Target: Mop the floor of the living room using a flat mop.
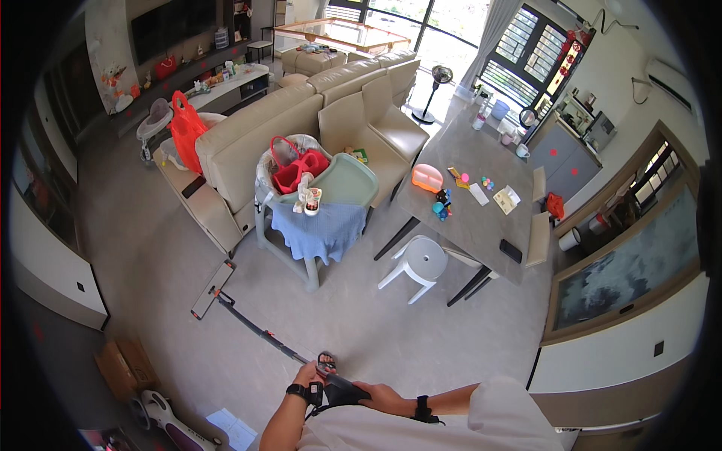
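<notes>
A flat mop [269, 337] slants across the tiled floor from my body toward the left. My left hand [308, 374] is closed around the upper part of its grey pole, close above a sandalled foot [326, 361]. Nearer my body, my right hand [386, 398] grips the dark end of the handle. Dark straps circle both wrists, and the left one carries a small device. The long rectangular mop head [213, 290] lies flat on the floor, short of the beige sofa's end.
A leather sofa [259, 121] and a high chair [313, 270] draped with a blue cloth [321, 228] stand ahead. To the right are a white stool [423, 260] and a dining table [474, 152] holding toys and a phone. Cardboard boxes [127, 369] and a handheld appliance [175, 423] lie lower left.
</notes>
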A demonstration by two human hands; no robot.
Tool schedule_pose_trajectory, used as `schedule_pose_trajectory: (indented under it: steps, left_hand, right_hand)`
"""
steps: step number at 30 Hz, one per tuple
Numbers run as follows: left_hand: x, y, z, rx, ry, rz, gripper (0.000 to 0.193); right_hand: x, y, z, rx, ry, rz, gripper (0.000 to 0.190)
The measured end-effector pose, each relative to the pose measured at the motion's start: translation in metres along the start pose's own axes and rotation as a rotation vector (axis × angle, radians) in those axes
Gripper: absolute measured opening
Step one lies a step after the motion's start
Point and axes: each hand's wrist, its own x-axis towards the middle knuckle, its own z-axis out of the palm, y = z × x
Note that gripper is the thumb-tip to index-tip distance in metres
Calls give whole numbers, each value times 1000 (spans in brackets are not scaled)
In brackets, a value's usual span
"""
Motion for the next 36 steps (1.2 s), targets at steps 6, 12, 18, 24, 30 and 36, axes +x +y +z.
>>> schedule_pose_trajectory:
  steps: [6,12,18,24,30,36]
  left_hand:
    - [8,16,-9,-210,59,-74,45]
    - [23,39,-16,-312,196,-32,50]
    - [37,49,-14,-231,267,-78,44]
    - [45,65,-26,-205,230,-89,44]
    - [39,78,-34,-217,194,-125,43]
    - [38,94,-42,-228,232,-151,23]
  right_hand:
    - [9,-13,-6,62,-2,-6,58]
    - [17,-34,-20,152,-40,59,59]
    - [28,-33,-29,95,-85,101,60]
    - [41,-40,-31,149,-103,82,60]
    - [47,-51,-19,58,-102,153,60]
    - [57,-46,-4,101,-67,91,61]
